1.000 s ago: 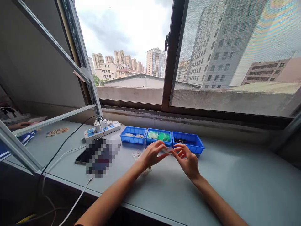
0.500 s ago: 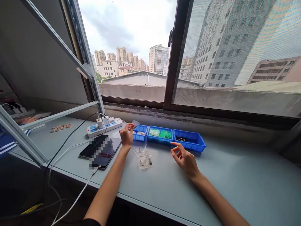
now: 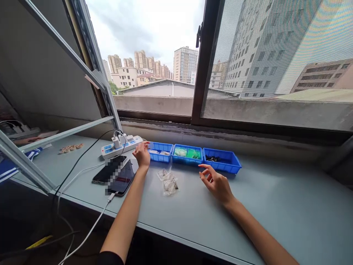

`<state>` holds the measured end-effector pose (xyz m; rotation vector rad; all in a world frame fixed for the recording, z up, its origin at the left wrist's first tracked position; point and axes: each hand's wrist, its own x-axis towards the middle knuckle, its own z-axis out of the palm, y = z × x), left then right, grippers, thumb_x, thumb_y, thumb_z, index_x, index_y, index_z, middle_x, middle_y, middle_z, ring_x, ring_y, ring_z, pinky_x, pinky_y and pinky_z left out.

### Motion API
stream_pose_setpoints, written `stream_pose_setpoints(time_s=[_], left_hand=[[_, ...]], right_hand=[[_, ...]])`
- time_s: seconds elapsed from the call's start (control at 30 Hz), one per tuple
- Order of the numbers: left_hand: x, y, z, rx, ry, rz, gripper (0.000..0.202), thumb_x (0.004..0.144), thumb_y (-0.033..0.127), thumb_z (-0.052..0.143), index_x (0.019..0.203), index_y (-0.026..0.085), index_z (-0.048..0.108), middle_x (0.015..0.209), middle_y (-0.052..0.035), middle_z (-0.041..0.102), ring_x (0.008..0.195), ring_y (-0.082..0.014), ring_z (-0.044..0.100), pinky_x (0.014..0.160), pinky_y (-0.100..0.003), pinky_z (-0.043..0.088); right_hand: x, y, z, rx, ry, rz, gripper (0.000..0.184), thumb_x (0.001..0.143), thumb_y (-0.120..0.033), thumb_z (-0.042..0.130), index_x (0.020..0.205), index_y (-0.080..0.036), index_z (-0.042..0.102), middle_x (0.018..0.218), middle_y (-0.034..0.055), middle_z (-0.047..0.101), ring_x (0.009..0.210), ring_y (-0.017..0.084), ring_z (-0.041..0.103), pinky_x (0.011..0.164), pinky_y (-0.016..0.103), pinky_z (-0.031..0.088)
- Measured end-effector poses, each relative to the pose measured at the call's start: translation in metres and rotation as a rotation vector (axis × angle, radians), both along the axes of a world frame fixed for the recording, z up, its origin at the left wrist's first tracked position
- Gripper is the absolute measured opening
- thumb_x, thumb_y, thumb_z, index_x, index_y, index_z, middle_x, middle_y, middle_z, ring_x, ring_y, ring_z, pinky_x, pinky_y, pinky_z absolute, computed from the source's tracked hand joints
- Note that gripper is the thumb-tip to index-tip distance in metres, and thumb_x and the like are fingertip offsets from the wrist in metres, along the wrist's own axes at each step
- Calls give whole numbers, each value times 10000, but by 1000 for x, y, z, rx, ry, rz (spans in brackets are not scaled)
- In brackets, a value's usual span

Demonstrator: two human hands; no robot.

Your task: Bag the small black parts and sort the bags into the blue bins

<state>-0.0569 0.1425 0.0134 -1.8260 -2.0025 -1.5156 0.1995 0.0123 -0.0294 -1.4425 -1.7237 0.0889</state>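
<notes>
Three blue trays stand in a row on the grey bench: the left tray (image 3: pixel 166 158) with small clear packets, the middle tray (image 3: pixel 186 159) with green pieces, the right tray (image 3: pixel 224 166) with small black parts. My left hand (image 3: pixel 142 154) is at the left tray's near-left corner, fingers pinched on a small clear bag (image 3: pixel 150 145) held over that corner. My right hand (image 3: pixel 216 183) hovers above the bench in front of the right tray, fingers apart and curled, holding nothing. A few clear bags with small parts (image 3: pixel 168 182) lie on the bench between my hands.
A white power strip (image 3: pixel 121 146) with plugs and cables sits left of the trays, with two phones (image 3: pixel 118 173) in front of it. Small wooden pieces (image 3: pixel 70 148) lie farther left. Slanted metal frame bars (image 3: pixel 24 165) cross the left side. Another person's hand (image 3: pixel 26 140) shows at far left.
My hands were together over the bench holding a clear bag. The left hand carried it leftward to the left tray and lowered it there; the right hand stayed, open.
</notes>
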Motion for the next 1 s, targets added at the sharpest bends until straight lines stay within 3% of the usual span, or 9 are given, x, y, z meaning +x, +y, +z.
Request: stream_pose_setpoints(time_s=[0.3,0.43,0.57,0.83,1.0], left_hand=[[3,4,-5,-144,84,-87,402,785,15,353,943,216,664,897,-80,672,932,-262,578,826,-393,348],[5,3,-6,-77,109,-61,319,798,103,414,998,213,638,1024,-93,654,994,-271,552,859,-400,345],[11,-1,-8,-26,221,-112,252,812,186,452,988,219,628,1040,-92,651,1033,-270,535,905,-409,327],[16,0,-17,-201,318,-146,202,853,272,457,820,184,635,886,-105,665,944,-279,565,927,-443,313],[21,-7,-6,-123,289,-177,173,858,266,462,871,201,621,970,-88,636,977,-258,547,907,-409,330]], right_hand=[[1,1,-2,-60,-20,23,299,851,-423,430,1000,-241,614,672,-19,658,448,119,572,460,228,415],[1,1,-3,-67,-25,26,294,848,-421,431,994,-248,619,671,-20,658,448,123,574,461,232,412],[1,1,-5,-64,-41,37,279,848,-400,421,958,-250,629,671,-16,663,452,124,575,462,235,412],[-1,0,-4,-95,-45,46,269,829,-379,430,929,-246,642,655,-18,658,460,128,578,473,241,421],[0,1,-5,-88,-65,45,244,826,-364,440,897,-251,644,643,-24,652,462,126,577,473,236,418]])
